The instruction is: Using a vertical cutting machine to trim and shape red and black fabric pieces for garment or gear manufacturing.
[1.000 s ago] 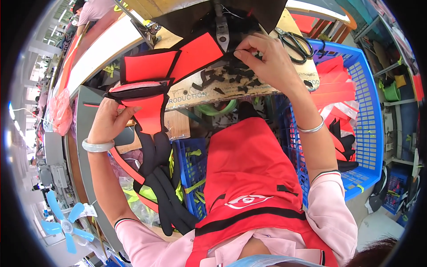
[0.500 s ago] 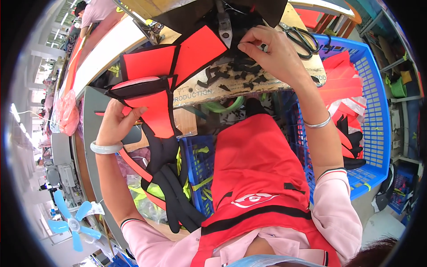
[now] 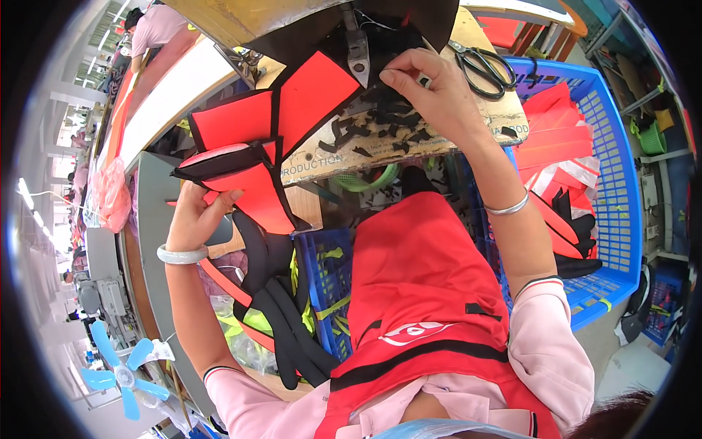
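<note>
1. Head view: the right hand (image 3: 431,95) pinches small black fabric scraps (image 3: 380,128) on the wooden board (image 3: 504,117), its fingers closed on one as before.
2. The left hand (image 3: 196,216) grips the red-and-black padded piece (image 3: 241,172), now spread wider across the board's left edge.
3. Black scissors (image 3: 482,66) lie unmoved beside the blue basket (image 3: 621,190).

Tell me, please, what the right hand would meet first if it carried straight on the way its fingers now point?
The right hand points up and left, fingertips pinched over the black scraps on the board. Straight ahead, it would probably first meet the metal sewing foot, with black fabric behind; depth is uncertain.
</note>
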The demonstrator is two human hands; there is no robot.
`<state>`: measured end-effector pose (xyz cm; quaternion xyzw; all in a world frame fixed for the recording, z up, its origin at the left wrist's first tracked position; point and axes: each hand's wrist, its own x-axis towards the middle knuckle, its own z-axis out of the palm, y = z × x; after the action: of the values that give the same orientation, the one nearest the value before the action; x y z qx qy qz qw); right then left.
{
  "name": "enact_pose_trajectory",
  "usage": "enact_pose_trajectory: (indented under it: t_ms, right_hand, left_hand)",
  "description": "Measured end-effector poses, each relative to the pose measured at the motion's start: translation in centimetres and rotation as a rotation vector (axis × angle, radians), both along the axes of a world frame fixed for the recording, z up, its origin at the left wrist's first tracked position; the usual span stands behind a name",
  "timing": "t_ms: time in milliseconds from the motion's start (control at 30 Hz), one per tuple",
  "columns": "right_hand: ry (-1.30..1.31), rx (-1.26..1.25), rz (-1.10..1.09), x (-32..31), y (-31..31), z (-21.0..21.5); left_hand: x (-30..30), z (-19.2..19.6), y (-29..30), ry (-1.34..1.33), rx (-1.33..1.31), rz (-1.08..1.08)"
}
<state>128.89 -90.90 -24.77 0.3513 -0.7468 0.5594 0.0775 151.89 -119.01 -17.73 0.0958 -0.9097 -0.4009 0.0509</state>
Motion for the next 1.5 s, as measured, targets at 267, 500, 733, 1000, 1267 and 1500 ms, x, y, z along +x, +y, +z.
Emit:
enact_pose_trajectory:
  t_ms: [267, 500, 733, 1000, 1267, 1500]
  right_hand:
    - [-0.002, -0.069, -0.122, -1.5, 4.8, -0.1]
    - [-0.207, 0.27, 0.623, 9.5, 4.8, 0.2]
    - [-0.373, -0.123, 0.599, 19.1, 3.1, -4.6]
    - [-0.552, -0.114, 0.235, 21.2, 12.2, -1.3]
    - [-0.567, -0.371, -0.524, 15.9, 33.5, 4.2]
    - [0.013, 0.401, -0.56, 10.6, 40.6, 1.1]
  left_hand:
    - [3.4, -0.9, -2.3, -0.001, 0.123, 0.047]
    - [9.5, -2.8, 0.9, -0.263, 0.363, 0.132]
    - [10.3, -6.4, 10.9, 0.05, 0.384, -0.207]
    - [5.7, -7.2, 23.8, 0.601, 0.369, -0.159]
    - [11.3, -16.4, 13.5, 0.374, 0.083, 0.067]
    - [28.2, -31.7, 4.5, -0.288, -0.427, 0.871]
